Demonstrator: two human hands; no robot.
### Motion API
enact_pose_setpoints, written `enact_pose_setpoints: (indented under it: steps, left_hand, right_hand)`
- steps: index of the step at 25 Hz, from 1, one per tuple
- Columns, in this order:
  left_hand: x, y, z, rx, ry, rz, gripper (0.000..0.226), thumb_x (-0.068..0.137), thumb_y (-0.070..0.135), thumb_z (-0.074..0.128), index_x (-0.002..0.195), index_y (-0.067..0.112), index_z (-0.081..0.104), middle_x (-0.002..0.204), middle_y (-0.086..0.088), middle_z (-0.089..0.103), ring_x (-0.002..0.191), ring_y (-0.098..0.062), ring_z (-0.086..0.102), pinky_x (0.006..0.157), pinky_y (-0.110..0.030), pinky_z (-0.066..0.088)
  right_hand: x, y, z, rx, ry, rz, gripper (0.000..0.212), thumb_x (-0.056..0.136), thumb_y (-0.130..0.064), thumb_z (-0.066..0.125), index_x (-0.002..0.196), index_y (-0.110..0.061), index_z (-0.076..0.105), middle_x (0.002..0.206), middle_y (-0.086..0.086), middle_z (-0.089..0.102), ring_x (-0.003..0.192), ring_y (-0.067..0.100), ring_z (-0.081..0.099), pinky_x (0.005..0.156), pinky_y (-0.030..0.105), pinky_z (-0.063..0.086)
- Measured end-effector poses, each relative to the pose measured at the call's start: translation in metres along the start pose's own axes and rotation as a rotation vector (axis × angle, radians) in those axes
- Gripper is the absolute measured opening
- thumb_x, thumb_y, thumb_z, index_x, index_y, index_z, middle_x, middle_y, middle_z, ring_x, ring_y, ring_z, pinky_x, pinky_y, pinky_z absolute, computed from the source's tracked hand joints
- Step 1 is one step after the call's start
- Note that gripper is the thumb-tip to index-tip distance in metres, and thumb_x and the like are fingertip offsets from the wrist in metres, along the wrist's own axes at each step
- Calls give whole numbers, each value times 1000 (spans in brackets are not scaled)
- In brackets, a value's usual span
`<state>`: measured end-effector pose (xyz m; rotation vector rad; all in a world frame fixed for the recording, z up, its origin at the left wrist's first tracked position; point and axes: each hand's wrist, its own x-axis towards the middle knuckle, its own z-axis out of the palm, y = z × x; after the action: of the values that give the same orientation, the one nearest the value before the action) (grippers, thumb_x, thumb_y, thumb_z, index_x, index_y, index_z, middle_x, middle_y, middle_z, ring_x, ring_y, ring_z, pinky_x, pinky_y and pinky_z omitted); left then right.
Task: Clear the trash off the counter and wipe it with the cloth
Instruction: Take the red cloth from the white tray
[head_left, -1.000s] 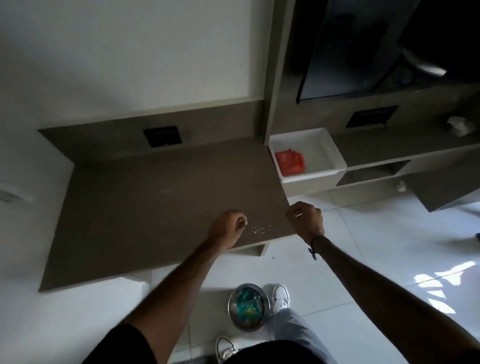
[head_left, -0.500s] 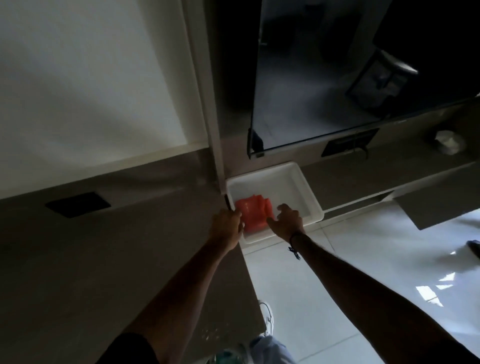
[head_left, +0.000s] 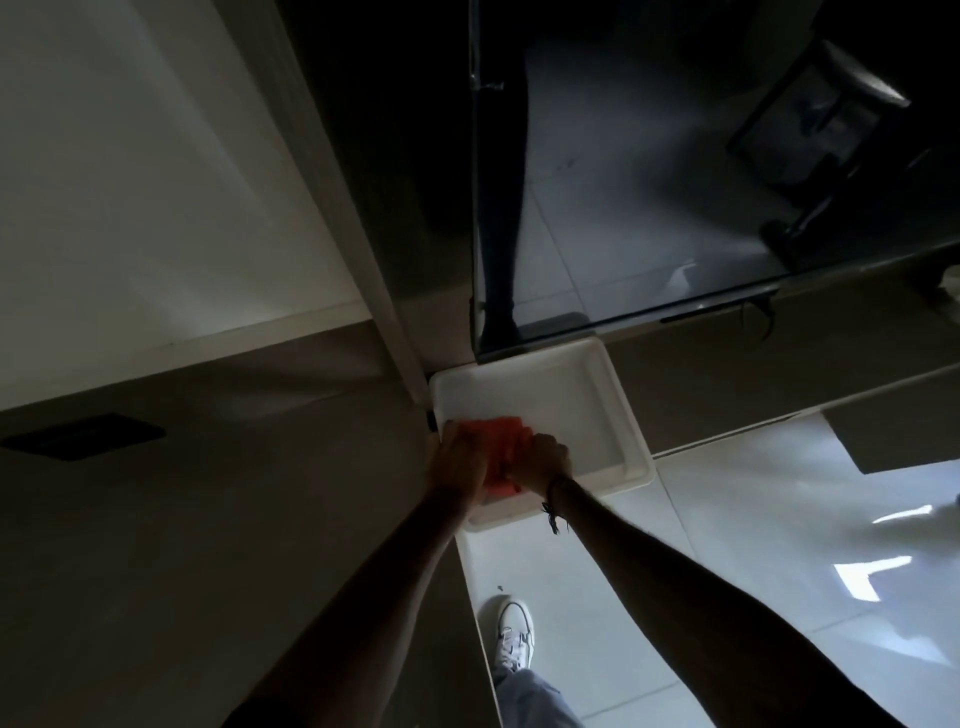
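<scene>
An orange-red cloth lies in the near left corner of a white tray just right of the brown counter. My left hand and my right hand are both closed on the cloth, one on each side, and hide most of it. The crumbs seen earlier on the counter's front edge are out of view.
A dark socket plate sits on the counter's back panel at the left. A large dark glass screen hangs above the tray. A white post divides counter from shelf. My white shoe stands on the pale tiled floor.
Both hands left the counter's front edge, moved to the white tray and closed on the orange cloth. The view swung right and closer; the floor bin dropped out of sight.
</scene>
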<state>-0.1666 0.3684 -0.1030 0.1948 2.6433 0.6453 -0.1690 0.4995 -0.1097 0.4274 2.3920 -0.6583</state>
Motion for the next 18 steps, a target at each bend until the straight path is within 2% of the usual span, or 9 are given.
enact_pose_setpoints:
  steps: [1,2,3,5,7,10,13,15,18]
  left_hand:
    - [-1,-3,2,-49,34,-32,40,98,23,54,134,4,49,134,-20,56,110,0,61,95,-16,51]
    - [-8,5,-8,-75,51,-81,40,94,20,57,132,9,50,129,-20,59,118,-23,57,102,-35,50]
    - [-13,6,-15,-131,71,-106,38,91,14,58,128,11,51,123,-19,63,115,-33,58,100,-42,52]
    - [-31,5,-32,-385,85,-105,35,85,-1,56,117,12,54,116,-15,66,103,-32,65,87,-41,60]
    - [-61,-11,-45,-555,132,-126,38,78,-10,56,107,15,54,110,-8,65,94,-27,66,75,-29,62]
    - [-118,-43,-51,-670,184,-130,41,73,-14,62,99,18,58,102,-8,67,90,-22,67,76,-37,58]
    - [-167,-79,-45,-624,239,-123,33,69,-18,66,94,5,66,102,-19,71,88,-26,69,82,-42,58]
    - [-193,-99,-39,-575,250,-128,28,69,-14,71,93,2,69,105,-21,72,92,-33,71,87,-46,59]
    - [-225,-117,-31,-473,191,-73,24,73,-6,74,96,1,72,106,-21,73,95,-37,70,90,-44,57]
  right_hand:
    - [-2,1,-2,41,-18,16,52,84,-40,68,126,-9,60,129,17,63,121,36,61,101,38,49]
    - [-6,3,-4,102,-17,27,50,81,-39,72,121,-9,66,123,17,68,117,34,64,97,36,51]
    - [-11,5,-7,183,-2,30,45,78,-35,77,114,-9,71,116,16,72,111,31,68,93,36,54]
    - [-28,9,-10,391,28,18,36,72,-24,84,103,-8,76,106,16,77,96,25,71,86,39,56]
    - [-54,7,-7,568,-4,-14,39,67,-16,89,101,-5,76,105,17,77,93,25,71,89,44,58]
    - [-94,-6,19,638,-92,-41,48,60,-16,94,101,-1,73,103,19,77,99,35,72,90,51,59]
    - [-134,-24,62,563,-73,-65,48,56,-22,96,94,-5,73,95,16,77,91,33,74,83,47,62]
    - [-156,-30,87,510,-39,-84,43,55,-27,96,88,-12,73,88,11,77,85,30,74,80,43,62]
    - [-188,-32,114,361,33,-137,38,61,-35,90,91,-15,76,92,9,78,91,28,73,82,39,58]
